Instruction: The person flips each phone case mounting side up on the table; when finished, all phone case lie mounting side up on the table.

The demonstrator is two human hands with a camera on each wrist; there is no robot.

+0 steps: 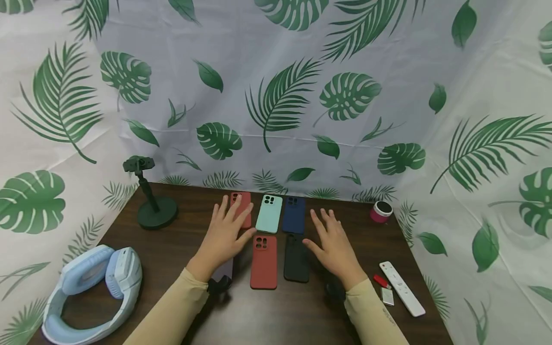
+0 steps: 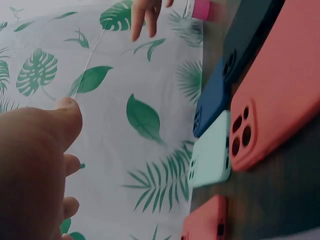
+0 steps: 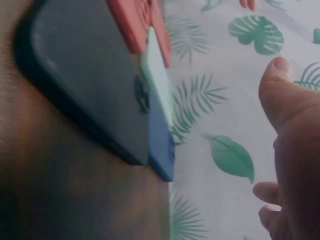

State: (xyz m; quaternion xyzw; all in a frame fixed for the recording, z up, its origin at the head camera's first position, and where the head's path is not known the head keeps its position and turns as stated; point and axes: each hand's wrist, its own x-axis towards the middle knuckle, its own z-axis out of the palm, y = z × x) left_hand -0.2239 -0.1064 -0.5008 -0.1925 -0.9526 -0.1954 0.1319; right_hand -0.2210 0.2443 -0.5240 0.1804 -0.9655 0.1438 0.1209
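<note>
Both of my hands are spread over the table with nothing in them. The left hand [image 1: 225,235] has its fingers over the back-left red phone case [image 1: 245,198], overlapping it in the head view, while its wrist partly hides a purple-grey case [image 1: 224,271]. My right hand [image 1: 336,247], fingers extended, is just right of a black phone case [image 1: 296,258]. Left of the black one lies another red case [image 1: 264,263]. Behind these, a mint-green case [image 1: 269,214] and a dark blue case [image 1: 293,215] lie side by side. The cases show camera cutouts at their far ends.
Light blue headphones [image 1: 125,306] lie at the table's left, with a black camera stand [image 1: 157,213] behind them. At the right are a pink jar with a white rim [image 1: 380,212], a white remote [image 1: 402,289], a red USB stick [image 1: 381,281] and a small white item [image 1: 387,296].
</note>
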